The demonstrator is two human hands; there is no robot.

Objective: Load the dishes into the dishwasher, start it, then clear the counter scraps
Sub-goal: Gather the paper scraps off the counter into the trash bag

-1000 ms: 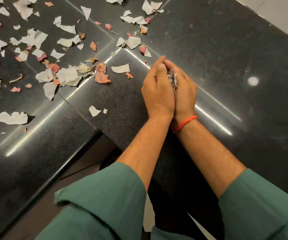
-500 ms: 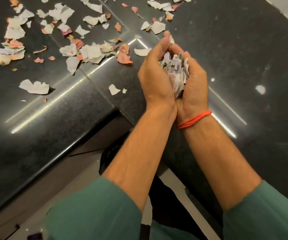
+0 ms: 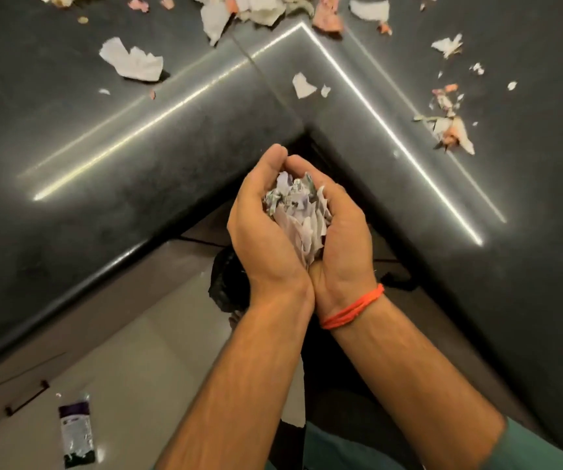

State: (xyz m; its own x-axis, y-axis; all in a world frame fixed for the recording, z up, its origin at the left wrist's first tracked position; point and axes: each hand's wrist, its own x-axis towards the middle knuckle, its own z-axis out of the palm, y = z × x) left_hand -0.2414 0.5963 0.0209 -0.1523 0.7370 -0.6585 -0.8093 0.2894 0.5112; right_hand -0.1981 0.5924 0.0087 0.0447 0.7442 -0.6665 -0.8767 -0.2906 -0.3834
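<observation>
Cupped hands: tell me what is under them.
Below the left hand and right hand, which cup paper scraps, a black bag shows partly. The arms cover the rest.

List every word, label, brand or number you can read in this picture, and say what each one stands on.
No text can be read.
Packet on the floor: it has a purple and white label, but the print is too blurred to read.
Scraps cupped in the left hand and right hand: dark marks show, perhaps print; nothing legible.
Scraps on the counter: no writing visible.
</observation>
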